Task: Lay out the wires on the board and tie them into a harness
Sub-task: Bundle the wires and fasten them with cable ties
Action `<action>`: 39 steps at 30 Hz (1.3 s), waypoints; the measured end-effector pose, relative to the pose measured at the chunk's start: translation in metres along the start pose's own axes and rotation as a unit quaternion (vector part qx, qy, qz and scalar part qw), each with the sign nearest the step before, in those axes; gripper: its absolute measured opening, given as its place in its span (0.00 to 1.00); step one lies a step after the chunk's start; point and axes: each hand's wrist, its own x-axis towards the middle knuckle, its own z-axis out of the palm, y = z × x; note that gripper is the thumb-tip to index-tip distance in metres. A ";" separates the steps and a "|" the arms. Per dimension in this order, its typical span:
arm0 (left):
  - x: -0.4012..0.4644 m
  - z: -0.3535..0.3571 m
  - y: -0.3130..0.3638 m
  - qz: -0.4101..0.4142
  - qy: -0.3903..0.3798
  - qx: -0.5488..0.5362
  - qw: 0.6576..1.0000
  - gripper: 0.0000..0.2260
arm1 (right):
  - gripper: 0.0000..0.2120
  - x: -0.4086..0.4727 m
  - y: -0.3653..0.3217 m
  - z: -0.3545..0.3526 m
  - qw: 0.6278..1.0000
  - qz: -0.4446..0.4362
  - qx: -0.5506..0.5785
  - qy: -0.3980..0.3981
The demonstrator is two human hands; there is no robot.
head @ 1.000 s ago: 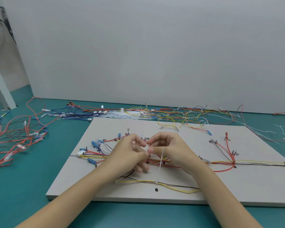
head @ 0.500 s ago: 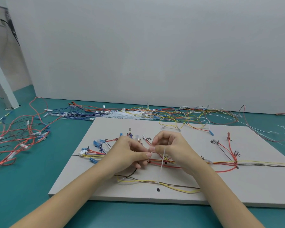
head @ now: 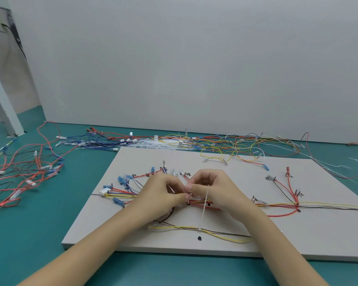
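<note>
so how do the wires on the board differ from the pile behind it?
The wires on the board run in ordered lines, branches fanned toward marks; the wire pile behind the board is a loose tangle on the green table. The board's set is being tied: both the left hand and right hand pinch a white cable tie over it; the pile lies untouched. Both mix red and yellow wires with terminals on their ends.
</note>
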 end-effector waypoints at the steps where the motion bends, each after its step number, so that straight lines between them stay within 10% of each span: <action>1: 0.000 0.000 0.000 0.001 0.003 0.007 1.000 0.02 | 0.05 0.000 0.000 0.002 1.000 -0.005 -0.015 -0.010; 12: -0.001 0.000 0.002 0.099 0.000 0.212 0.972 0.04 | 0.04 -0.005 -0.011 0.004 0.997 -0.054 0.042 -0.039; 39: -0.001 0.001 -0.005 0.134 0.009 0.239 0.962 0.03 | 0.07 -0.007 -0.010 0.013 0.984 0.026 0.151 -0.095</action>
